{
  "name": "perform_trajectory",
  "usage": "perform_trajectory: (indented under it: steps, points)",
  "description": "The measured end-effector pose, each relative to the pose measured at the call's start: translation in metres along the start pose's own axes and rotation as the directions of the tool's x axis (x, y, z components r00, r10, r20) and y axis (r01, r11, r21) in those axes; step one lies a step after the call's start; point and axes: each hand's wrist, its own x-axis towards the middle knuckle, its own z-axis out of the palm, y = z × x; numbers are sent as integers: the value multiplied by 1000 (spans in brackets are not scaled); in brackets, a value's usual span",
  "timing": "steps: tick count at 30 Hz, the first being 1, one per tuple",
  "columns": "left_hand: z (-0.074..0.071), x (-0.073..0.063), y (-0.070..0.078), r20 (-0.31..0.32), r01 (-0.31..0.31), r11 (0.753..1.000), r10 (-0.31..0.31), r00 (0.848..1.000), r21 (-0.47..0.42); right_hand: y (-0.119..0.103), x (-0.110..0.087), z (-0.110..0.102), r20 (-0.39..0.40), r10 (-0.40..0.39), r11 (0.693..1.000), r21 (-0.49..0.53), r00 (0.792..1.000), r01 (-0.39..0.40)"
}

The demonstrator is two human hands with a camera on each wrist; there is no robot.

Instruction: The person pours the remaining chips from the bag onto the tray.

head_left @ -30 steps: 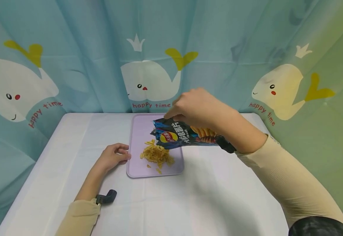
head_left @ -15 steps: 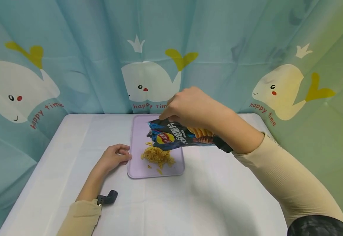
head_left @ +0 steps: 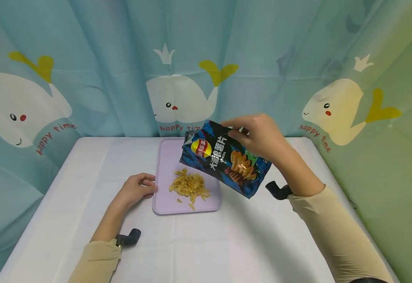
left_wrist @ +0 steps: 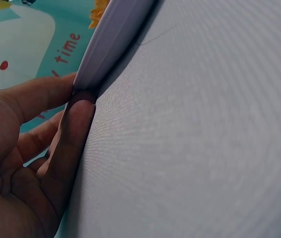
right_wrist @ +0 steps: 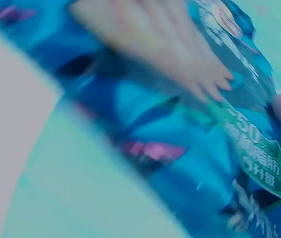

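My left hand [head_left: 133, 188] lies at the left edge of a pale purple tray [head_left: 167, 157]. In the left wrist view its thumb and a finger hold the tray's rim [left_wrist: 110, 47]. A small heap of yellow, broken potato chips [head_left: 189, 185] lies on the tray. Over the tray's right side, my right hand [head_left: 259, 131] grips the upper edge of a black and blue chip bag [head_left: 223, 159], thumb on its printed front. The bag hangs tilted, its torn end towards the upper left. The bag [right_wrist: 155, 134] fills much of the blurred right wrist view; its inside is hidden.
A white cloth covers the table [head_left: 191, 247]. Behind it and along both sides hangs a blue-green curtain [head_left: 262, 59] printed with whales. Black wrist straps [head_left: 129, 237] sit at both cuffs.
My right hand has turned and moved right with the chip bag, so its torn end has risen and more of its front shows. The chip heap is uncovered. My left hand stays put.
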Motion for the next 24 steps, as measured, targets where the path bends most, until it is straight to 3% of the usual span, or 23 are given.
perform_trajectory:
  steps: [2, 4, 8, 10, 12, 17, 21, 24]
  points:
    - [0, 0, 0, 0, 0, 1000, 0, 1000, 2, 13, -16, 8, -80, 99, 992, 89, 992, -91]
    - [2, 0, 1, 2, 3, 1000, -3, 1000, -9, 25, -33, 17, -137, 213, 965, 183, 967, -187]
    - [4, 1, -1, 0, 7, 1000, -7, 1000, -12, 46, -63, 36, -198, 442, 865, 350, 875, -358]
    - [4, 1, -1, -3, 6, 1000, -6, 1000, -13, 56, -75, 45, -191, 555, 791, 421, 810, -443]
    - [3, 2, -2, -5, 6, 1000, -6, 1000, -13, 62, -86, 53, -161, 665, 693, 496, 729, -523]
    - [2, 2, 0, -9, 16, 1000, -16, 1000, -16, 81, -114, 70, -30, 857, 409, 646, 515, -644]
    - [1, 2, -1, -8, 19, 1000, -19, 1000, -17, 100, -133, 84, 63, 923, 235, 689, 379, -686]
    - [0, 1, -2, -9, 21, 1000, -21, 1000, -20, 111, -143, 92, 124, 944, 135, 699, 304, -702]
